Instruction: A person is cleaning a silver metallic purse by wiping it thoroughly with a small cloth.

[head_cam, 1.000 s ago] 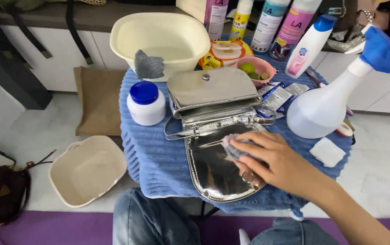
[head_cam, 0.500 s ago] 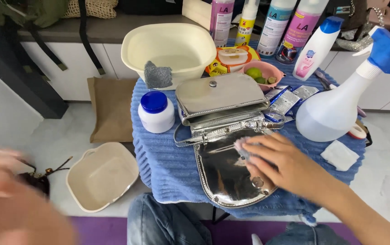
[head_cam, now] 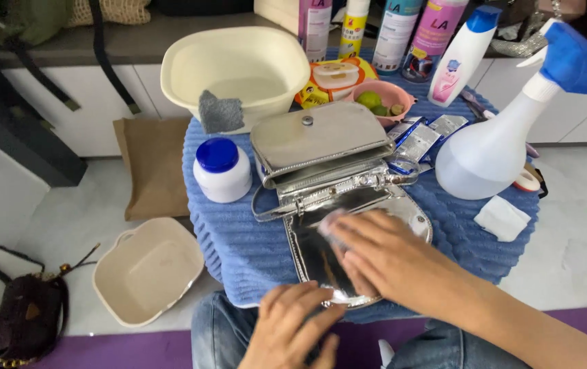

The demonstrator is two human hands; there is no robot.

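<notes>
Below me the floor [head_cam: 54, 205] is pale, glossy tile, with a purple mat [head_cam: 136, 348] running along the bottom edge under my knees. Ahead stands a low white cabinet [head_cam: 68, 102] with a grey-brown top, dark straps hanging down its front. A brown paper bag [head_cam: 146, 167] leans against the cabinet just beside the left edge of my small table. A cream basin [head_cam: 146, 270] sits on the tile at the table's near left corner, and a dark handbag [head_cam: 23, 314] lies well apart at far left. The light is soft and even.

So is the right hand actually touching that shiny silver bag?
Touching. The head view shows the right hand pressed flat on the open flap of the silver bag, a small cloth under its fingertips.
</notes>
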